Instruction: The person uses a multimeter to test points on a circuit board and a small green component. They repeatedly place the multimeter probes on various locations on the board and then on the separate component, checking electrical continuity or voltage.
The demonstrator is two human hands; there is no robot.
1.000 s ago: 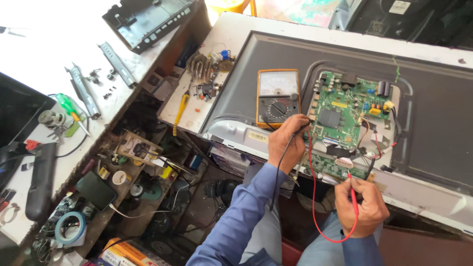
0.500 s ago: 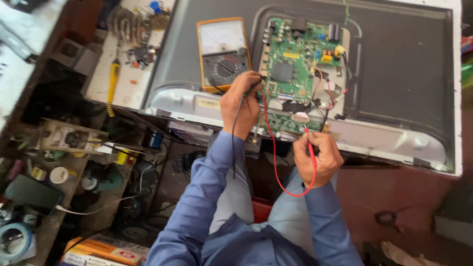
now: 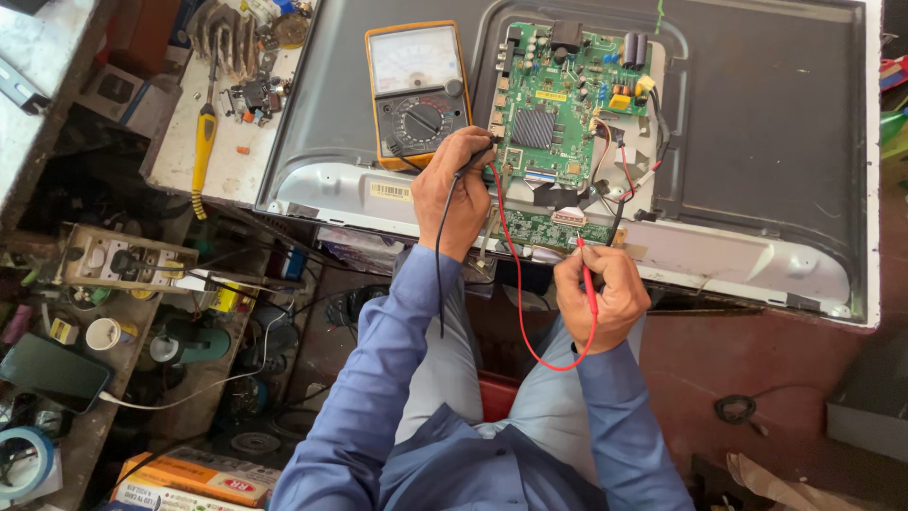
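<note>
Electronics repair workshop: multimeter [image 3: 419, 90], circuit board [image 3: 567, 104], screwdriver [image 3: 202, 142].

Soft daylight is filling the picture, and it is looking bright and sharp. The white edge of the TV back [image 3: 605, 241] is shining a little. The shelves [image 3: 123, 312] at the left are sitting in darker shade. The corners are looking slightly bent.

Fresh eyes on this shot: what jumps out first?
The green circuit board stands out, set into the grey back panel of a flat screen at top centre. Just left of it lies a yellow meter. The left hand holds a black probe at the board's left edge, and the right hand holds a red probe at its bottom edge.
</note>
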